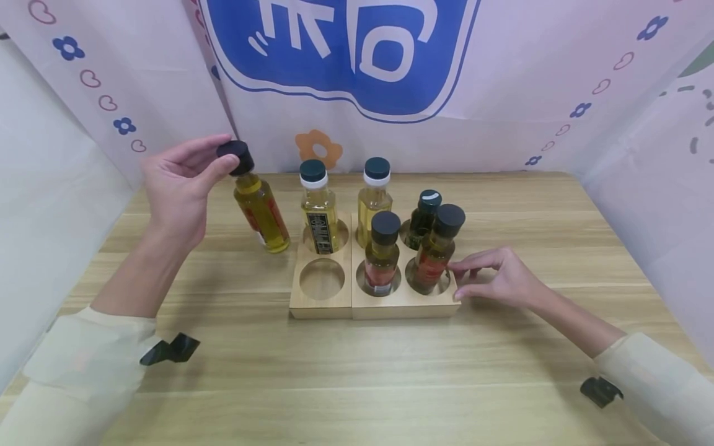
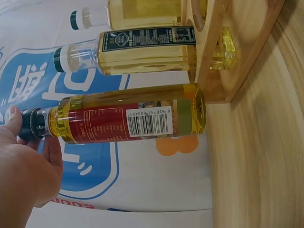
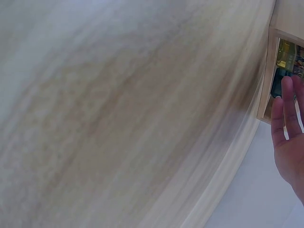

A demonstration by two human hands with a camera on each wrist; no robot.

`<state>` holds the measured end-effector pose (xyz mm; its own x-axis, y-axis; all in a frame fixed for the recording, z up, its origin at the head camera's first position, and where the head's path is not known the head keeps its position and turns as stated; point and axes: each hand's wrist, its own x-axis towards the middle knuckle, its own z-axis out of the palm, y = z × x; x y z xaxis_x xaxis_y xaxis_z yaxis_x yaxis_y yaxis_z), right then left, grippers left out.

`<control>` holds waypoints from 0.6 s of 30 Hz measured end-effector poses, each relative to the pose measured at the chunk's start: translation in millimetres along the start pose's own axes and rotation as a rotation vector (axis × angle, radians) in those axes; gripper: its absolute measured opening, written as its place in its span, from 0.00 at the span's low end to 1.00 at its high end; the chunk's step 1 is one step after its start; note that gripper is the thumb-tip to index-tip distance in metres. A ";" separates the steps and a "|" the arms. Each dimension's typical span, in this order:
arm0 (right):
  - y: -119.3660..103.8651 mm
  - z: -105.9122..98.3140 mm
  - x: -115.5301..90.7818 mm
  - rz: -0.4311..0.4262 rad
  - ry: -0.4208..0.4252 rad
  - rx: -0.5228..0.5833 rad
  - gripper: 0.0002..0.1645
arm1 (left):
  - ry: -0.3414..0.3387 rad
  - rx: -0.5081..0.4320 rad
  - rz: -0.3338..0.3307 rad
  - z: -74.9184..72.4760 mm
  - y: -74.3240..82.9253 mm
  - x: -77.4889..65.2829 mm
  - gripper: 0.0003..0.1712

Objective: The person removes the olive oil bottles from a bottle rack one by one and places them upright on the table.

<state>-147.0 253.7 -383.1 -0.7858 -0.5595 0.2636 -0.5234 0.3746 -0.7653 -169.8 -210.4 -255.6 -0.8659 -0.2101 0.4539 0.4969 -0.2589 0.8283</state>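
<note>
My left hand (image 1: 181, 186) pinches the black cap of an oil bottle (image 1: 262, 214) between thumb and fingers. This bottle leans, its base to the right, left of a wooden bottle rack (image 1: 323, 303). In the left wrist view its red label with a barcode (image 2: 149, 122) shows. At the rack's right end, my right hand (image 1: 502, 279) has its fingertips against the side, thumb near the front corner. Fairly straight fingers (image 3: 289, 102) of that hand show in the right wrist view. Wood shows through the rack's round front-left hole (image 1: 322, 279).
Two pale oil bottles with green caps, one at back left (image 1: 320, 217) and one at back middle (image 1: 376, 201), stand in the rack. A small dark bottle (image 1: 423, 217) is at back right. Two black-capped bottles, middle (image 1: 382, 260) and right (image 1: 435, 254), fill the front. Behind hangs a printed cloth (image 1: 446, 145).
</note>
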 end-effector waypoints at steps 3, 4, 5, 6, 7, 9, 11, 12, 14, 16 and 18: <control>-0.3 -0.1 -0.1 0.002 -0.001 -0.003 0.26 | 0.011 -0.010 -0.030 -1.5 -1.3 1.5 0.13; -0.1 -0.1 -0.1 0.001 -0.001 -0.003 0.26 | 0.015 -0.014 -0.038 -1.7 -1.8 1.9 0.13; 0.0 -0.1 -0.2 0.001 -0.001 -0.003 0.26 | 0.019 -0.020 -0.050 -1.9 -2.3 2.7 0.13; 0.1 -0.1 -0.3 0.002 -0.002 -0.003 0.26 | 0.023 -0.023 -0.061 -2.3 -3.1 3.4 0.14; 0.0 -0.1 -0.3 0.002 -0.001 -0.003 0.26 | 0.027 -0.027 -0.073 -2.8 -3.7 4.1 0.14; -0.5 0.0 -0.3 0.002 -0.001 -0.004 0.26 | 0.037 -0.039 -0.098 -3.8 -4.9 5.6 0.15; -1.0 -0.1 -0.2 0.008 -0.002 -0.004 0.26 | 0.051 -0.044 -0.119 -4.6 -6.3 7.1 0.17; -1.1 -0.1 -0.2 0.009 -0.001 -0.005 0.26 | 0.056 -0.043 -0.129 -5.0 -6.9 7.7 0.17; -1.4 -0.2 -0.1 0.012 -0.001 -0.006 0.26 | 0.066 -0.040 -0.142 -5.0 -8.1 8.8 0.18; -1.1 -0.4 -0.1 0.016 -0.003 -0.002 0.26 | 0.073 -0.030 -0.148 -4.9 -9.9 9.7 0.18; -0.9 -0.5 -0.2 0.016 -0.003 0.001 0.26 | 0.074 -0.022 -0.154 -5.1 -11.3 10.3 0.19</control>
<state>-146.5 253.9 -382.2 -0.7929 -0.5560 0.2493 -0.5106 0.3829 -0.7699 -184.1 -214.5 -261.9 -0.9259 -0.2349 0.2959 0.3603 -0.3138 0.8785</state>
